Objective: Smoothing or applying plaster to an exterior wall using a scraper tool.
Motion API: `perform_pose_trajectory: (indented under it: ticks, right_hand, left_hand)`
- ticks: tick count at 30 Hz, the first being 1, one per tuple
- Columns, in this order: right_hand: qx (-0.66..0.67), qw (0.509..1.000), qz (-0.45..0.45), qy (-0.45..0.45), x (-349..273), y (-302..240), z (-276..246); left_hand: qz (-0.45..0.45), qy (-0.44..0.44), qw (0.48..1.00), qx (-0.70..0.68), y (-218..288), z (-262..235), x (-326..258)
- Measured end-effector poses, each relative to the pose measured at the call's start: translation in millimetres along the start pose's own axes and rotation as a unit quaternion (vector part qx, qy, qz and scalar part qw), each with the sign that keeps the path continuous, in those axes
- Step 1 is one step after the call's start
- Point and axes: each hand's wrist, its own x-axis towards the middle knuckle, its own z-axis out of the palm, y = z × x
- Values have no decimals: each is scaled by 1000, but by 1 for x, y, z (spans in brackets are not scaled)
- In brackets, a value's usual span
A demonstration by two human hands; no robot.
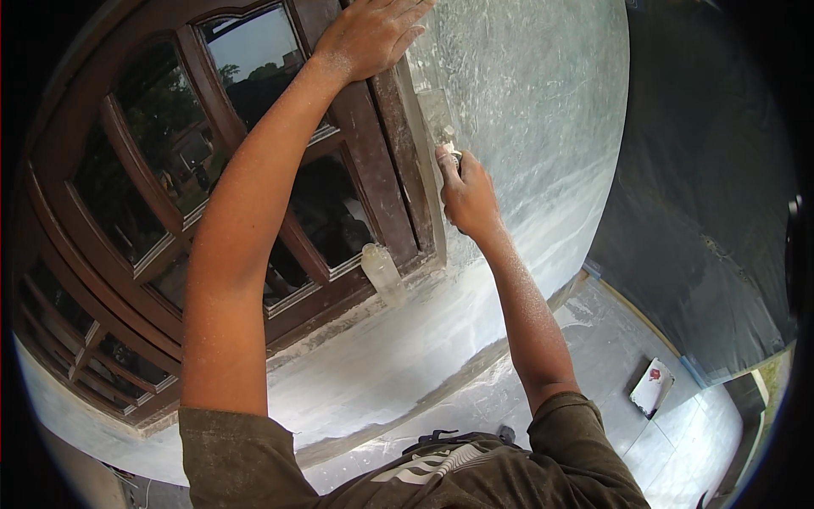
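Note:
My right hand (469,197) is wrapped round the handle of a putty knife, its fingers closed. The broad, pale blade of the putty knife (435,112) lies against the grey plastered wall (530,110), right along the edge of the brown wooden window frame (407,161). Higher up, my left hand (369,38) is stretched out with its fingers extended, resting at the frame's right side where it meets the wall. It holds nothing that I can see, though its fingertips reach the picture's top edge. Pale dust coats both forearms.
A cloudy plastic bottle (381,273) stands on the window ledge by the frame's lower corner. Glass panes (254,51) fill the window at left. Dark sheeting (695,187) hangs at right. Below it, a white tray-like container (652,387) sits on the tiled floor (593,339).

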Motion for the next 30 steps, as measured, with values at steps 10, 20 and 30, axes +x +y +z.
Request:
perform_pose_trajectory:
  ticks: [10, 20, 30]
  right_hand:
    - [-21, 1000, 7, 21, 4, -1, 6]
    - [-8, 1000, 24, 12, 7, 0, 5]
    - [65, 997, 47, -18, 7, -9, 0]
  left_hand:
    - [39, 68, 997, -4, -5, 7, -4]
    - [-22, 15, 999, -28, 4, 2, -5]
    - [-15, 29, 999, 1, 4, 2, -6]
